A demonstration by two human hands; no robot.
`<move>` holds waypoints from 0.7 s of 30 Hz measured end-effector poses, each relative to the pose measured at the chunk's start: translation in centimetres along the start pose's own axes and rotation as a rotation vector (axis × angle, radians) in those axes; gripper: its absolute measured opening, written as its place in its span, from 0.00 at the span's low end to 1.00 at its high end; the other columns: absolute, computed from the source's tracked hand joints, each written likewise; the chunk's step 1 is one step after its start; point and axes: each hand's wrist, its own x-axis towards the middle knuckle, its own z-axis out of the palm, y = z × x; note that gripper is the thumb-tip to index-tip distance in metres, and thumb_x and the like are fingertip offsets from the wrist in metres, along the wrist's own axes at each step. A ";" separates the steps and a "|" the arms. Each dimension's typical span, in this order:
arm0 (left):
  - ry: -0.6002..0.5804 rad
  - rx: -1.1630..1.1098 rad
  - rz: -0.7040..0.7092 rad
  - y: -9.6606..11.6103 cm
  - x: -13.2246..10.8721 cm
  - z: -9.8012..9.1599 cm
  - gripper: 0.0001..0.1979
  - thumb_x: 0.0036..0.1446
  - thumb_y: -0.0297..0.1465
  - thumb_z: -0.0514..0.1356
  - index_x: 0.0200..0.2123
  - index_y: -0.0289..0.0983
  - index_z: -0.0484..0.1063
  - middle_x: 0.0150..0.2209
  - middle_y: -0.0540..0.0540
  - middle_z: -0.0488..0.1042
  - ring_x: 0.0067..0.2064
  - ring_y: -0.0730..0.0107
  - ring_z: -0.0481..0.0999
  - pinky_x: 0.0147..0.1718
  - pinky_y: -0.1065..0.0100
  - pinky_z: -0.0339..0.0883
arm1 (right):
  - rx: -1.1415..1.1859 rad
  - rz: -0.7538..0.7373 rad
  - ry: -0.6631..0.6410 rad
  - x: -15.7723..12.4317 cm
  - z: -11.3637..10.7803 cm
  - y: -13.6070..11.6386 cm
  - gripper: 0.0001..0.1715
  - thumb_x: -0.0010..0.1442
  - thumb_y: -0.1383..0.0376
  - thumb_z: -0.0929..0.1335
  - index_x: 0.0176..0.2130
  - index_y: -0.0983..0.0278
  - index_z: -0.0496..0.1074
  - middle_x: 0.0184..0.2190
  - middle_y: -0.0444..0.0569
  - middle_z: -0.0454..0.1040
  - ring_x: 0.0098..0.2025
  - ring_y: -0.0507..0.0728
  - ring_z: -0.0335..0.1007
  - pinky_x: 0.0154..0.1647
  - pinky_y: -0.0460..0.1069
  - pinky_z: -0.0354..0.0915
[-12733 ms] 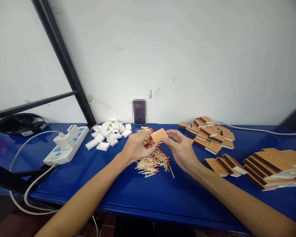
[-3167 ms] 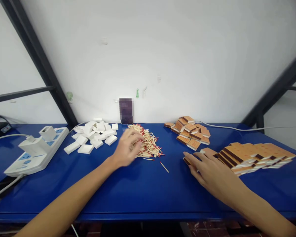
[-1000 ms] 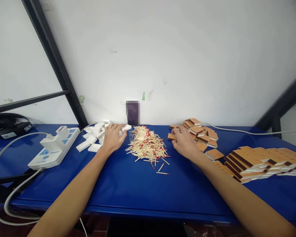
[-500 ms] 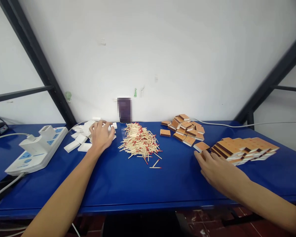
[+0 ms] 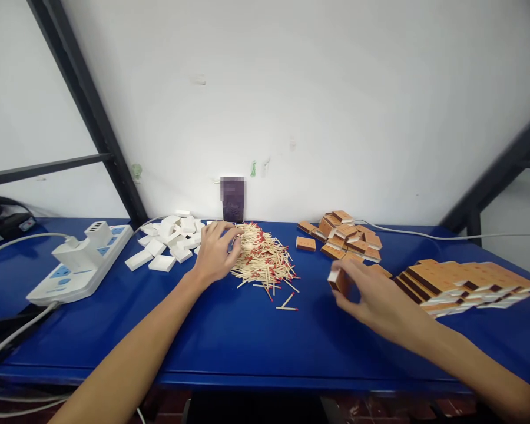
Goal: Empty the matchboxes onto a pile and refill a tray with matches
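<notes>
My right hand (image 5: 371, 294) pinches a small brown matchbox (image 5: 342, 284) between thumb and fingers, raised above the blue table, with its white end facing left. My left hand (image 5: 216, 253) is at the left edge of a heap of red-tipped matches (image 5: 267, 259). Its fingers are bent and apart, with nothing visible between them. Behind and left of it lie loose white matchbox trays (image 5: 161, 263). Beyond my right hand sits a jumbled pile of brown matchboxes (image 5: 335, 242), with one matchbox (image 5: 306, 244) apart on its left.
Stacked brown matchboxes (image 5: 463, 282) stand in rows at the right. A white power strip (image 5: 82, 265) with plugs and cables lies at the left. A dark phone-like slab (image 5: 233, 200) leans on the wall. Black frame bars (image 5: 83, 88) flank the blue table (image 5: 265, 347).
My left hand has moved right from the white trays to the matches. The right hand has lifted a matchbox and moved left from beside the stacked rows. The view has shifted slightly.
</notes>
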 end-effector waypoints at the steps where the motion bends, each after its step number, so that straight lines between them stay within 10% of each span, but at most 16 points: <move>1: 0.010 -0.014 0.026 0.2 0.0 -0.1 0.12 0.65 0.30 0.51 0.45 0.38 0.74 0.43 0.43 0.74 0.47 0.59 0.70 0.48 0.56 0.59 | 0.162 0.015 0.042 1.4 0.2 -0.7 0.10 0.60 0.61 0.67 0.42 0.59 0.65 0.37 0.49 0.76 0.39 0.60 0.75 0.42 0.57 0.70; 10: -0.089 -0.215 0.111 2.1 -0.3 -0.8 0.17 0.67 0.35 0.49 0.56 0.37 0.66 0.49 0.42 0.74 0.49 0.59 0.69 0.49 0.57 0.60 | 1.287 0.208 0.207 10.5 6.1 -3.5 0.16 0.50 0.56 0.77 0.32 0.63 0.75 0.34 0.47 0.78 0.40 0.57 0.76 0.49 0.56 0.71; 21: -0.228 -0.358 -0.019 3.2 -0.4 0.2 0.16 0.67 0.34 0.51 0.56 0.41 0.65 0.52 0.45 0.73 0.53 0.59 0.68 0.52 0.56 0.59 | 1.295 0.181 0.081 9.5 6.3 -4.1 0.16 0.50 0.54 0.75 0.34 0.63 0.80 0.39 0.51 0.81 0.43 0.59 0.76 0.51 0.58 0.69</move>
